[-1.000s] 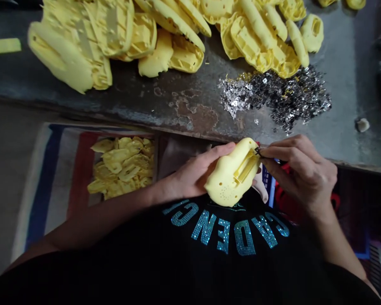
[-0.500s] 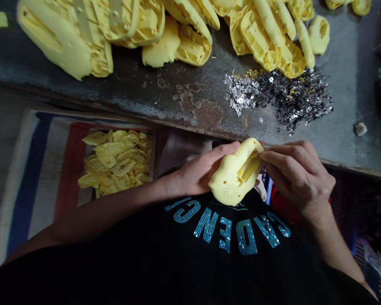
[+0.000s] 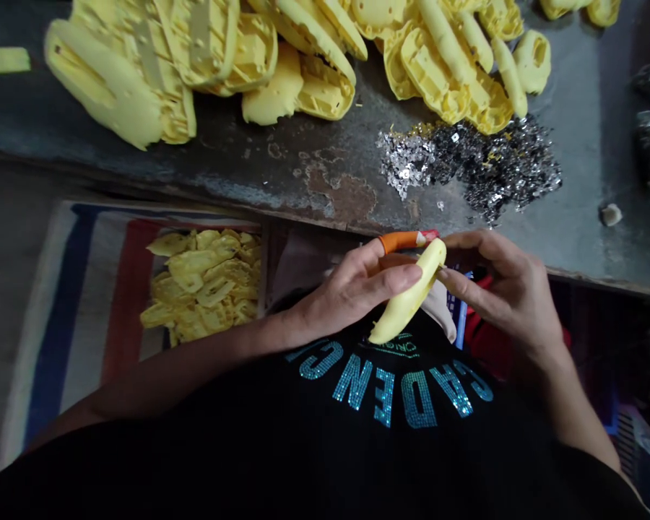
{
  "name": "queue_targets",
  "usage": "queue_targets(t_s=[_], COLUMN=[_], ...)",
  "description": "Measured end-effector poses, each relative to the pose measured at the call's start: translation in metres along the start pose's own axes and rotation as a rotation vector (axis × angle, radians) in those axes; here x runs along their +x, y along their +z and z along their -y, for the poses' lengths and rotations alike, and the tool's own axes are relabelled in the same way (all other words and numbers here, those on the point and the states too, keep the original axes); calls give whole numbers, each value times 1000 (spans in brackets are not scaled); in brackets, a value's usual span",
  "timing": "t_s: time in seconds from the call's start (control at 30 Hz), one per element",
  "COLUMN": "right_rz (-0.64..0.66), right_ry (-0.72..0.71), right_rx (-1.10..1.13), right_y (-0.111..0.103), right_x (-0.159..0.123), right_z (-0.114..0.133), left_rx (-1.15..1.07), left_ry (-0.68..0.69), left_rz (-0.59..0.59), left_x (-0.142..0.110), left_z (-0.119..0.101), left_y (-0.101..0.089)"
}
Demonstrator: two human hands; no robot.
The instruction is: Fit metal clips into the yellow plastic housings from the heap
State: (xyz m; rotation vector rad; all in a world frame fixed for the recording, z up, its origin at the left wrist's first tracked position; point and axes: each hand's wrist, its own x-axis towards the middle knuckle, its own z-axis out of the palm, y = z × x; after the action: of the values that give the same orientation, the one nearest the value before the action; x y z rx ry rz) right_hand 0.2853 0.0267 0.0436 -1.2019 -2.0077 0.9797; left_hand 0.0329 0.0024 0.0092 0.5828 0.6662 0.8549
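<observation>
My left hand (image 3: 365,278) grips a yellow plastic shell (image 3: 409,300), thumb on its smooth outer side. The shell is turned nearly edge-on, so its slot and small holes are hidden. An orange finger cot (image 3: 399,241) covers a left finger, with a red and white tip showing past it. My right hand (image 3: 498,285) closes thumb and fingers about the shell's upper end. Whether a small part is also pinched there, I cannot tell. Beyond the hands, a heap of tiny shiny metal clips (image 3: 498,162) lies on the dark worktable (image 3: 222,152).
Yellow shells (image 3: 119,87) are piled along the table's far side, with more shells (image 3: 438,65) behind the clips. Below the table edge on the left, flat yellow parts (image 3: 209,282) lie by a striped sheet (image 3: 89,303). A small whitish lump (image 3: 610,214) sits at right.
The shell has turned from showing its slotted, perforated face to nearly edge-on. My left fingers, with the orange cot, now show behind it. My right fingers have opened wider around its upper end.
</observation>
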Motion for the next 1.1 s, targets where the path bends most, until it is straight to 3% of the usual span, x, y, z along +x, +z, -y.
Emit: queue_targets(t_s=[0.17,0.3,0.4,0.67,0.87,1.1], right_rz=[68,83,56,50,62,-76], right_ry=[123,152,135,135,66,12], right_rx=[344,580,631,571,273,142], right_y=[1,3,6,11,0,4], right_x=[7,11,12,9,9,2], right_z=[-13,-17,-18,-26,-18,-9], left_rx=[80,-12,-2,18,72,230], left_ry=[23,-96,-124,-100,-95,-80], left_rz=[51,-49,-84,-97,-106,42], left_x=[-5,-4,-2,0,-3,-20], left_z=[1,-7,-12,-12,-9,-12], left_y=[-5,5,12,16,13,2])
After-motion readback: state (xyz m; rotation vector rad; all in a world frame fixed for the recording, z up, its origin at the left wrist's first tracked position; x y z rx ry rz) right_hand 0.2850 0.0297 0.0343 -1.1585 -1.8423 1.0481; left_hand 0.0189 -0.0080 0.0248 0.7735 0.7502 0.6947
